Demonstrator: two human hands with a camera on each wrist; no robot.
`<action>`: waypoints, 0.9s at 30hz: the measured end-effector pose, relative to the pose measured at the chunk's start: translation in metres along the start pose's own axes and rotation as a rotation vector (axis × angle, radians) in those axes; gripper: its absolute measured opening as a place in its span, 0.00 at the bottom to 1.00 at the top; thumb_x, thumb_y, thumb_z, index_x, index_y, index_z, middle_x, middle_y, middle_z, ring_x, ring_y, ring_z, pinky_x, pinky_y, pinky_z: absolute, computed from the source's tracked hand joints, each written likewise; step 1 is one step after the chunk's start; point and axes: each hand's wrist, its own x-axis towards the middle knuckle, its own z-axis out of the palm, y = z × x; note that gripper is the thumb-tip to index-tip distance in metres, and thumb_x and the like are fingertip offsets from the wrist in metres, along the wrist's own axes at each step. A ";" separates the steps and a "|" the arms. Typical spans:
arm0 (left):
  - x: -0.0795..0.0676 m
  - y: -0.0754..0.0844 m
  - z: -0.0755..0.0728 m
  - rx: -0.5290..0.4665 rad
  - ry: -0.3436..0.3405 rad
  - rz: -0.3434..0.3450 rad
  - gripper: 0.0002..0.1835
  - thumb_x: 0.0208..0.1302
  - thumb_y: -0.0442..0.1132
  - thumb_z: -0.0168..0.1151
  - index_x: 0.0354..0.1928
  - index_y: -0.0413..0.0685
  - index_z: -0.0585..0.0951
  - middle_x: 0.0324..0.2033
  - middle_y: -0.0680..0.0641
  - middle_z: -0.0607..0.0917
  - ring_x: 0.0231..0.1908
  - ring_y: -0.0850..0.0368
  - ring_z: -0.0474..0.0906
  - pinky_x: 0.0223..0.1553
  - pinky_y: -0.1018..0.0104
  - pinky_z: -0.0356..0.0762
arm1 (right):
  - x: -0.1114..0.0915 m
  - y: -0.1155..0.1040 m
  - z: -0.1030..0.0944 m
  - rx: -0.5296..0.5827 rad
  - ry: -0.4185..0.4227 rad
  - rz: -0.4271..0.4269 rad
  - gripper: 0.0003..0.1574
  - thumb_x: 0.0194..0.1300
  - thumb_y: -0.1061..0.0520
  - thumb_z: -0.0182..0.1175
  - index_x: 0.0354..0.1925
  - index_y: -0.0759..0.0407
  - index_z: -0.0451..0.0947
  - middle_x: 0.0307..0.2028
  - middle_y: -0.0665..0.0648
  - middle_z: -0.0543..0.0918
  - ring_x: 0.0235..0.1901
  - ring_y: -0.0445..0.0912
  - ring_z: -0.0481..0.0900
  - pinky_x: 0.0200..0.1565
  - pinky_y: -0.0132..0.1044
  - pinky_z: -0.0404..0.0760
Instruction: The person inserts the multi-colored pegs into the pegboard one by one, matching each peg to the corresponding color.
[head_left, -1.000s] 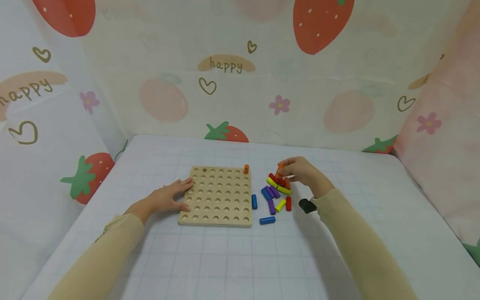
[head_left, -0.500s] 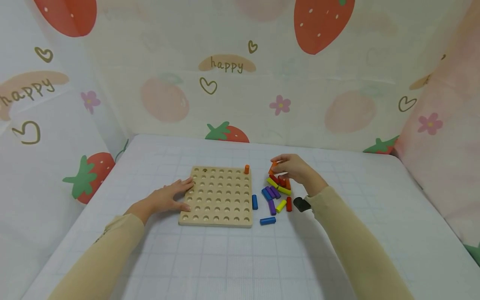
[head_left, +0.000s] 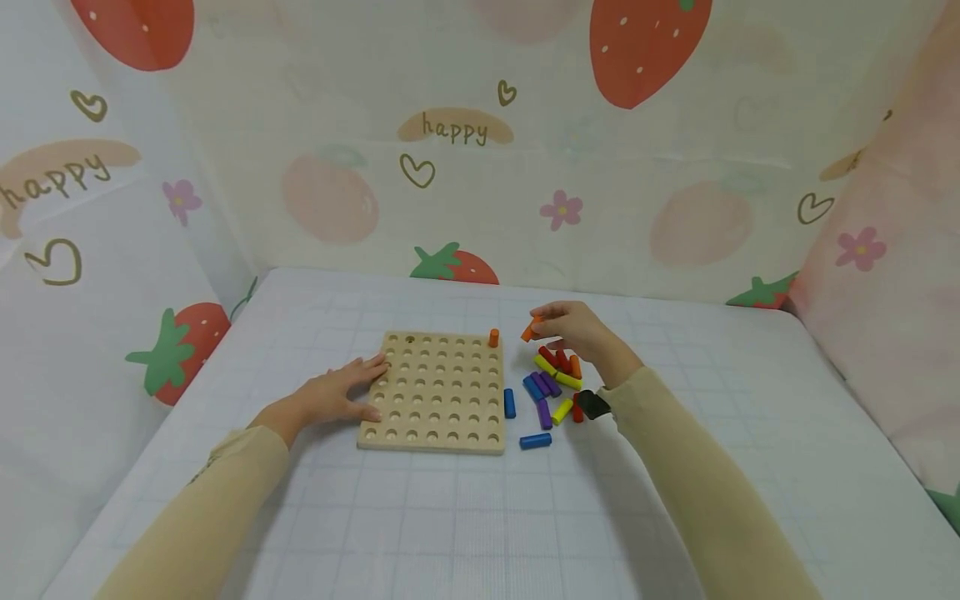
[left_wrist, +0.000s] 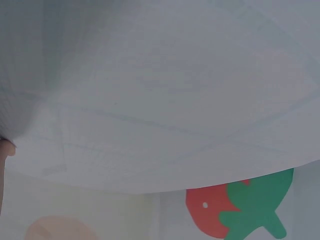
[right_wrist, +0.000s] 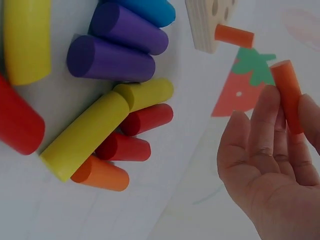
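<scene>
A square wooden pegboard (head_left: 442, 392) with rows of round holes lies on the table. One orange peg (head_left: 493, 338) stands upright in its far right corner hole. My left hand (head_left: 337, 394) rests along the board's left edge, fingers spread and straight. Between thumb and fingers, my right hand (head_left: 576, 332) pinches another orange peg (right_wrist: 287, 96), held tilted in the air right of the board's far corner. Below that hand lies a loose group of pegs, among them red pegs (right_wrist: 135, 146), yellow pegs (right_wrist: 87, 132) and purple pegs (right_wrist: 112, 57).
Nearer the front, a blue peg (head_left: 536, 441) lies on its side, and a second blue peg (head_left: 510, 403) is close against the board's right edge. A dark object (head_left: 594, 404) is at the right sleeve's cuff. Printed cloth walls (head_left: 480, 200) stand behind the table.
My right hand has lifted the orange peg off the pile and carried it left toward the board's far right corner. The left hand stays where it was.
</scene>
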 end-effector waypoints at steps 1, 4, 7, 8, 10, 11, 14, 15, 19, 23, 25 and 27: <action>0.000 0.000 0.000 -0.001 0.000 -0.002 0.51 0.57 0.60 0.66 0.75 0.42 0.56 0.75 0.42 0.48 0.73 0.35 0.39 0.66 0.31 0.36 | 0.000 -0.001 0.001 0.003 0.005 -0.003 0.26 0.72 0.62 0.55 0.65 0.66 0.68 0.53 0.66 0.79 0.59 0.60 0.74 0.61 0.50 0.71; 0.000 -0.001 0.000 -0.001 -0.001 -0.006 0.52 0.57 0.61 0.66 0.75 0.42 0.56 0.75 0.42 0.48 0.73 0.35 0.38 0.66 0.31 0.35 | 0.000 -0.005 0.005 0.011 0.021 0.001 0.26 0.71 0.61 0.56 0.65 0.65 0.68 0.53 0.66 0.79 0.58 0.59 0.75 0.60 0.49 0.72; 0.001 -0.002 0.000 -0.001 -0.001 -0.007 0.52 0.57 0.61 0.66 0.75 0.42 0.56 0.75 0.42 0.48 0.73 0.35 0.38 0.66 0.31 0.35 | 0.001 -0.007 0.008 0.011 0.028 0.008 0.26 0.71 0.60 0.58 0.64 0.65 0.69 0.53 0.65 0.80 0.57 0.58 0.76 0.59 0.48 0.73; 0.000 -0.002 0.000 0.000 -0.002 -0.007 0.51 0.57 0.61 0.66 0.75 0.42 0.56 0.76 0.42 0.47 0.73 0.36 0.38 0.66 0.31 0.35 | 0.002 -0.007 0.009 0.011 0.028 0.009 0.26 0.70 0.60 0.58 0.64 0.65 0.69 0.53 0.65 0.80 0.57 0.57 0.76 0.59 0.47 0.73; 0.000 -0.001 0.000 -0.002 -0.003 -0.009 0.51 0.57 0.60 0.66 0.75 0.42 0.55 0.76 0.42 0.47 0.73 0.36 0.38 0.66 0.31 0.35 | 0.004 -0.008 0.011 0.011 0.029 0.008 0.25 0.70 0.60 0.58 0.63 0.65 0.70 0.53 0.65 0.81 0.56 0.57 0.77 0.59 0.47 0.73; 0.000 -0.001 0.000 -0.002 -0.002 -0.010 0.51 0.57 0.60 0.66 0.75 0.43 0.55 0.76 0.43 0.47 0.73 0.36 0.38 0.66 0.31 0.35 | 0.005 -0.008 0.012 0.008 0.030 0.006 0.25 0.70 0.59 0.59 0.63 0.65 0.71 0.52 0.65 0.81 0.56 0.57 0.77 0.59 0.47 0.73; 0.000 0.000 0.000 -0.004 -0.003 -0.007 0.51 0.57 0.60 0.66 0.75 0.42 0.55 0.76 0.42 0.47 0.73 0.36 0.38 0.66 0.31 0.35 | 0.007 -0.010 0.015 0.006 0.034 0.003 0.25 0.70 0.59 0.59 0.62 0.65 0.72 0.52 0.64 0.82 0.55 0.56 0.78 0.59 0.48 0.73; 0.000 0.000 0.000 -0.006 -0.004 -0.008 0.51 0.57 0.60 0.66 0.75 0.42 0.55 0.76 0.43 0.47 0.73 0.36 0.38 0.66 0.31 0.35 | 0.007 -0.011 0.016 0.003 0.037 0.004 0.24 0.70 0.58 0.59 0.62 0.65 0.72 0.52 0.64 0.82 0.55 0.56 0.78 0.59 0.48 0.73; 0.000 0.000 0.001 -0.015 -0.002 -0.006 0.50 0.58 0.59 0.66 0.75 0.42 0.56 0.75 0.42 0.48 0.73 0.36 0.38 0.66 0.31 0.35 | 0.009 -0.013 0.019 -0.005 0.041 0.003 0.24 0.70 0.58 0.59 0.61 0.64 0.73 0.51 0.63 0.82 0.54 0.55 0.79 0.57 0.46 0.75; 0.001 0.000 0.001 -0.013 0.000 -0.005 0.50 0.58 0.59 0.66 0.75 0.42 0.56 0.75 0.42 0.48 0.73 0.36 0.39 0.66 0.31 0.35 | 0.011 -0.013 0.022 -0.009 0.032 -0.020 0.23 0.71 0.58 0.58 0.61 0.65 0.73 0.52 0.63 0.82 0.52 0.54 0.80 0.54 0.44 0.76; 0.001 0.000 0.000 -0.007 0.001 -0.002 0.50 0.58 0.59 0.66 0.75 0.42 0.56 0.75 0.42 0.48 0.73 0.35 0.39 0.66 0.30 0.35 | 0.012 -0.012 0.023 -0.011 0.028 -0.035 0.24 0.71 0.58 0.58 0.62 0.65 0.73 0.53 0.64 0.82 0.52 0.54 0.80 0.53 0.43 0.76; 0.000 0.000 0.000 -0.004 0.003 0.000 0.50 0.58 0.59 0.66 0.75 0.42 0.56 0.75 0.42 0.48 0.73 0.36 0.39 0.66 0.30 0.35 | 0.013 -0.011 0.024 -0.012 0.030 -0.042 0.24 0.70 0.58 0.58 0.62 0.65 0.73 0.53 0.63 0.82 0.52 0.54 0.80 0.53 0.44 0.76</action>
